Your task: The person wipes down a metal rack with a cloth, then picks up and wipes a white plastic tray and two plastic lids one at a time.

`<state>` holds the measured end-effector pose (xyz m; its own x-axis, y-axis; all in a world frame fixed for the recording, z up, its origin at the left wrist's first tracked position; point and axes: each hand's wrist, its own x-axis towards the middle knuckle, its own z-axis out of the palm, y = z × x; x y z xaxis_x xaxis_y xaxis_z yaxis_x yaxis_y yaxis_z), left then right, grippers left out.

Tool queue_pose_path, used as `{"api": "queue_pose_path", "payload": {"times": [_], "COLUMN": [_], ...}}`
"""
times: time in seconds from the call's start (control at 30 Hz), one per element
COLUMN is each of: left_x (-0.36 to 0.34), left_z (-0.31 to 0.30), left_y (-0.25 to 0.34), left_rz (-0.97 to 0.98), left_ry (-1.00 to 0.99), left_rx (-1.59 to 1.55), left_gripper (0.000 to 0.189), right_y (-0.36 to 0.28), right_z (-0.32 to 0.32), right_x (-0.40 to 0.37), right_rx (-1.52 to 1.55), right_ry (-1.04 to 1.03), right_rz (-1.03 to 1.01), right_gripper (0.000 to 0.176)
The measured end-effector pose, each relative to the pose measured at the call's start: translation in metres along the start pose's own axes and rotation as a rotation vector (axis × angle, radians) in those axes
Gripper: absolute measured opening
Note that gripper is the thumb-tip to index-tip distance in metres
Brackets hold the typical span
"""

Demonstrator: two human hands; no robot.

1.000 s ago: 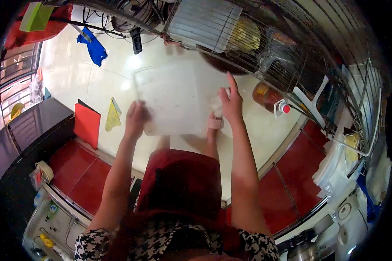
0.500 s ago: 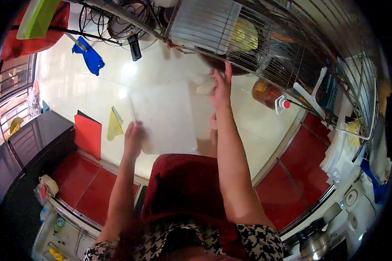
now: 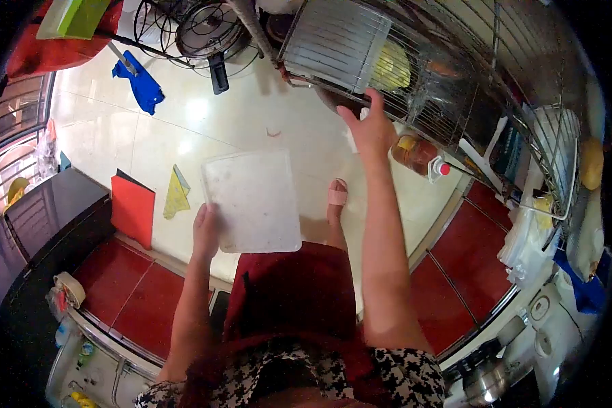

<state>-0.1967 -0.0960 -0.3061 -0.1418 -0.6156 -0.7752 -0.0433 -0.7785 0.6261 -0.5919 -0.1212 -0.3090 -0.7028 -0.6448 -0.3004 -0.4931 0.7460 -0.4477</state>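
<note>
In the head view, my left hand (image 3: pixel 206 230) grips the left edge of a flat, whitish translucent plastic lid (image 3: pixel 255 200), its fingers partly hidden behind it. Small dark specks dot the lid's surface. My right hand (image 3: pixel 372 132) is raised at the front edge of the wire rack (image 3: pixel 415 112), thumb and forefinger apart. Bits of a crumpled white cloth (image 3: pixel 351 141), possibly tissue, show beside its palm and between the fingers; the other fingers are hidden. A similar translucent container (image 3: pixel 336 44) and a yellow-green item in plastic (image 3: pixel 392 66) lie on the rack near that hand.
A red-capped bottle of amber liquid (image 3: pixel 416 156) lies right of my right hand. Blue cloth (image 3: pixel 139 85), a yellow cloth (image 3: pixel 177 192) and a red board (image 3: pixel 131 209) are on the left. A black-handled pan (image 3: pixel 217 71) hangs upper left. My sandalled foot (image 3: pixel 337 192) is below.
My right hand has moved right along the rack edge, the white cloth moving with it. The lid has come slightly lower and left, still in my left hand.
</note>
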Motion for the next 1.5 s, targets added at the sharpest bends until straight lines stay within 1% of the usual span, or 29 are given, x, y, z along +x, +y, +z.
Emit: {"api": "queue_pose_path", "payload": {"times": [0.03,0.07,0.13,0.17,0.2,0.27,0.3,0.37,0.4,0.47,0.5,0.57,0.6,0.67,0.77,0.8,0.87,0.93,1.03,1.2,1.27,1.4,1.47,1.5], "left_x": [-0.001,-0.002,-0.005,-0.005,-0.004,-0.006,-0.007,-0.008,-0.009,-0.008,-0.008,-0.008,-0.008,-0.01,-0.013,-0.012,-0.012,-0.013,-0.013,-0.015,-0.016,-0.014,-0.012,-0.01], "left_z": [0.001,0.002,0.004,0.003,0.001,0.001,0.002,0.001,-0.001,-0.006,-0.01,-0.014,-0.016,-0.02,-0.025,-0.025,-0.026,-0.028,-0.025,-0.032,-0.03,-0.027,-0.025,-0.026], "left_y": [0.002,0.003,0.003,0.0,-0.004,-0.004,-0.005,-0.003,-0.002,-0.003,-0.006,-0.009,-0.01,-0.011,-0.015,-0.018,-0.018,-0.016,-0.015,-0.015,-0.014,-0.013,-0.016,-0.019], "left_rz": [0.003,0.005,0.006,0.005,-0.002,-0.006,-0.007,-0.007,0.003,0.014,0.016,0.019,0.018,0.021,0.006,0.008,0.008,-0.009,0.032,0.003,0.004,0.008,0.004,0.002], "left_ry": [-0.004,0.0,0.03,0.033,0.022,0.015,0.022,0.034,0.034,0.039,0.056,0.075,0.069,0.066,0.048,0.067,0.09,0.068,0.102,0.105,0.108,0.126,0.108,0.098], "left_rx": [-0.014,-0.027,-0.046,-0.055,-0.059,-0.073,-0.078,-0.089,-0.084,-0.088,-0.094,-0.108,-0.12,-0.139,-0.146,-0.158,-0.175,-0.113,-0.131,-0.138,-0.127,-0.142,-0.154,-0.183], "left_gripper": [0.017,0.017,0.016,0.016,0.016,0.017,0.017,0.018,0.019,0.019,0.02,0.02,0.021,0.021,0.022,0.022,0.022,0.022,0.023,0.023,0.023,0.02,0.02,0.02], "right_y": [-0.006,-0.011,-0.022,-0.031,-0.038,-0.05,-0.055,-0.064,-0.066,-0.073,-0.075,-0.081,-0.082,-0.08,-0.074,-0.071,-0.068,-0.065,-0.064,-0.073,-0.081,-0.094,-0.092,-0.09], "right_z": [-0.012,-0.014,-0.016,-0.017,-0.013,-0.005,0.0,0.009,0.012,0.015,0.015,0.015,0.015,0.018,0.029,0.033,0.036,0.033,0.028,0.022,0.018,0.014,0.018,0.023], "right_x": [0.006,0.011,0.017,0.017,0.018,0.021,0.025,0.031,0.033,0.035,0.036,0.038,0.04,0.048,0.057,0.058,0.055,0.054,0.056,0.053,0.048,0.048,0.055,0.056], "right_rx": [-0.095,-0.102,-0.273,-0.302,-0.308,-0.38,-0.386,-0.459,-0.464,-0.537,-0.545,-0.559,-0.566,-0.488,-0.508,-0.513,-0.533,-0.524,-0.523,-0.558,-0.583,-0.692,-0.696,-0.699], "right_ry": [-0.101,-0.102,-0.294,-0.349,-0.35,-0.391,-0.392,-0.449,-0.451,-0.495,-0.497,-0.542,-0.543,-0.609,-0.636,-0.635,-0.569,-0.563,-0.568,-0.57,-0.543,-0.59,-0.636,-0.635], "right_rz": [-0.103,-0.115,-0.322,-0.354,-0.361,-0.358,-0.367,-0.313,-0.319,-0.299,-0.306,-0.246,-0.253,-0.224,-0.212,-0.219,-0.217,-0.236,-0.232,-0.217,-0.212,-0.201,-0.269,-0.266], "right_gripper": [0.062,0.062,0.064,0.066,0.066,0.071,0.071,0.079,0.079,0.089,0.089,0.092,0.092,0.096,0.099,0.099,0.097,0.095,0.093,0.088,0.08,0.08,0.084,0.084]}}
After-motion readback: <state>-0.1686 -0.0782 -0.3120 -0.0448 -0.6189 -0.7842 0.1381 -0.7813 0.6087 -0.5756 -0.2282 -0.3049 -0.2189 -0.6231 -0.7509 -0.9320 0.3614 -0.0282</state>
